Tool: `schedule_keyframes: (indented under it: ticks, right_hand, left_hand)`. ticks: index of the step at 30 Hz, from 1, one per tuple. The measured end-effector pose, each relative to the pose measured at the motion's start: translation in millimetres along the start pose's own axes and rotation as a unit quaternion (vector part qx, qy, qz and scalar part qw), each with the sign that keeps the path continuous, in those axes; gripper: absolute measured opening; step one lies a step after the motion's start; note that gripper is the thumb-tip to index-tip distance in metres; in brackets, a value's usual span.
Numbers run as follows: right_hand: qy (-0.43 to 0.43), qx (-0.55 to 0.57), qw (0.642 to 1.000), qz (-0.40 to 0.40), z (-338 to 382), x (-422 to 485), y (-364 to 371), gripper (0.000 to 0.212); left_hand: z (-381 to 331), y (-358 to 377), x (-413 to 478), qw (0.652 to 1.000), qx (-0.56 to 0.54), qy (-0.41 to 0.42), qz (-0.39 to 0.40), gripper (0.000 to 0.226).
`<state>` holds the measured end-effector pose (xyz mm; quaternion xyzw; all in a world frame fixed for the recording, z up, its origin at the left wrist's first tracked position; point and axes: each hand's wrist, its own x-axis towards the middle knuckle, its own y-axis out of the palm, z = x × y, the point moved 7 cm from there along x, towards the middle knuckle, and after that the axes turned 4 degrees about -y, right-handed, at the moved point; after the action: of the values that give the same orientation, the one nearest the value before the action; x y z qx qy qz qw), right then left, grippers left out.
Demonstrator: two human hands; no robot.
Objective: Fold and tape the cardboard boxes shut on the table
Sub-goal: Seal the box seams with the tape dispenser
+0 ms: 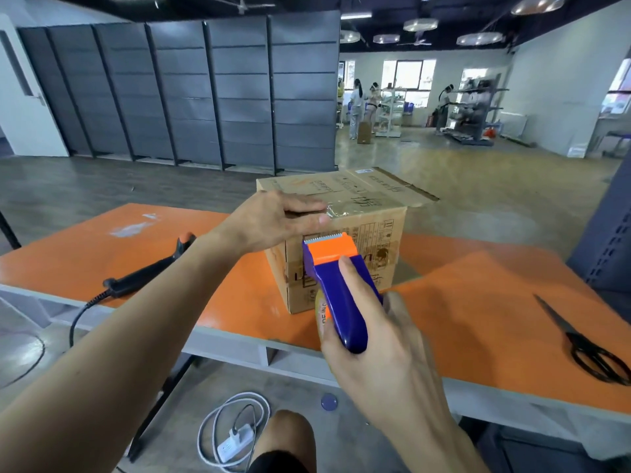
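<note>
Looking at one cardboard box (382,254), set on the orange table (478,302), mid, nearer the far edge. Top folded down, w/ one flap (413,191) at far R poking out past the side. Shiny clear tape (336,211) over the near top edge.

Pressing down on box top w/ left hand (280,223): fingers straight, close together, flat on the lid, thumb on the front edge right by the tape. Gripping the blue & orange tape dispenser (338,291) w/ right hand (372,346): fingers wrapped round the body, pointer finger laid along the top. Toothed end up against box front, touching or just off, can't tell which.

Prob light, maybe empty, so likely to slide or tip when tugged by the tape. Stiff at corners & edges, soft & bendy mid-lid. Best to hold flat on top near the seam, not squeeze the sides. Tape thin, sticky, quick to wrinkle, so rub down flat. Mind the teeth, sharp.

Also on table: black scissors (587,343) at R, black scanner (153,268) w/ cord at L, both well apart from box.
</note>
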<state>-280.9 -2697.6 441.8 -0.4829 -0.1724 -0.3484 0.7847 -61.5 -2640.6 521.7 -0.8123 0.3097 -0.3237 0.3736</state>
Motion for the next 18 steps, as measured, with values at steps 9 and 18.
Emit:
schedule_keyframes:
  ticks: [9,18]
  right_hand:
    - [0.025,-0.015,0.997,0.073,1.9,-5.2,-3.1,0.079]
    - [0.025,-0.033,0.987,0.154,3.2,36.1,-2.6,0.07]
  left_hand:
    - [0.6,1.8,5.3,0.999,0.038,-0.007,-0.01,0.054]
    - [4.2,9.4,-2.0,0.999,0.032,0.011,-0.027,0.067]
